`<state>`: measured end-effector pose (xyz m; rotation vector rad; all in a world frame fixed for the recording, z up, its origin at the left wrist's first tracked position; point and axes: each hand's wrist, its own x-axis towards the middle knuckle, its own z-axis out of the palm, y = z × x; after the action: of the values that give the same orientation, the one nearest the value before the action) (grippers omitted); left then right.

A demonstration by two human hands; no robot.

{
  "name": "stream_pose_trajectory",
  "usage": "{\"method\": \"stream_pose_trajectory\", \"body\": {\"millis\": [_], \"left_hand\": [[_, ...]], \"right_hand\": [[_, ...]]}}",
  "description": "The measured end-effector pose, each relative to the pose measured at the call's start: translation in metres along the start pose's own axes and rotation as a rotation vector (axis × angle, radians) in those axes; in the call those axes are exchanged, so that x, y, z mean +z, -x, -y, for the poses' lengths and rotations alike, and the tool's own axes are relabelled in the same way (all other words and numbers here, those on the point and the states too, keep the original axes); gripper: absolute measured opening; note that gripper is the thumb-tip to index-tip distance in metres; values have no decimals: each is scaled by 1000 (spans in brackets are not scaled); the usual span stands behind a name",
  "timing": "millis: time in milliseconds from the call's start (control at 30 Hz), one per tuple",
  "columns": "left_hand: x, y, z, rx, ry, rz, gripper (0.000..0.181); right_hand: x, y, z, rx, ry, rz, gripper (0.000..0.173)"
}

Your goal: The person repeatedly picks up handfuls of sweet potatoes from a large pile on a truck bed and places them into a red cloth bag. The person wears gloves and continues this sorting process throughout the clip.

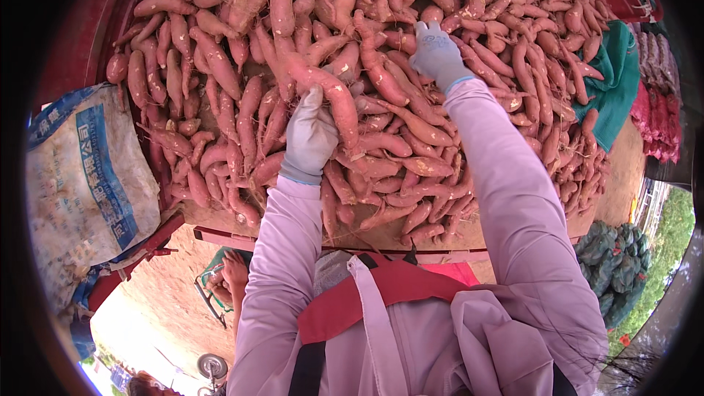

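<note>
A deep heap of reddish sweet potatoes point(423, 126) spreads over a truck bed in front of me. My left hand point(311, 135), in a pale grey work glove, grips a large curved sweet potato point(335, 96), thumb against its near side. Farther up and to the right, my right hand point(439, 54) wears a matching glove with a blue mark on its back. Its fingertips reach a rounded sweet potato point(432, 14) in the heap. The fingers' undersides are hidden, so I cannot tell whether they hold it.
A dirty white woven sack point(60, 192) with blue printing hangs over the red side panel point(71, 38) on the left. Green mesh cloth point(613, 77) borders the heap at right. Filled net bags point(613, 264) stand lower right. Another person's hand point(235, 270) is below left, by a green bag.
</note>
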<state>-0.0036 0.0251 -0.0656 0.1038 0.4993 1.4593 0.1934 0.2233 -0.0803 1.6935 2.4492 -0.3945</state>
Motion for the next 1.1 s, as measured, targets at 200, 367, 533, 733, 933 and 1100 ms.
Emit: {"method": "stream_pose_trajectory", "body": {"millis": [200, 367, 533, 733, 933, 1100], "left_hand": [[20, -8, 19, 164, -762, -134, 50], [93, 19, 30, 124, -724, -140, 65], [94, 22, 72, -39, -103, 12, 45], [48, 27, 26, -78, -129, -129, 44], [13, 36, 39, -61, -513, -151, 52], [2, 42, 36, -97, -528, -106, 58]], "right_hand": [[21, 15, -12, 152, -97, -200, 48], [-21, 110, -55, 436, -557, -405, 59], [-52, 216, 7, 53, -1101, -258, 46], [-46, 96, -24, -357, -373, -432, 42], [-16, -48, -45, -483, 467, -145, 29], [1, -63, -31, -500, 532, -82, 25]]}}
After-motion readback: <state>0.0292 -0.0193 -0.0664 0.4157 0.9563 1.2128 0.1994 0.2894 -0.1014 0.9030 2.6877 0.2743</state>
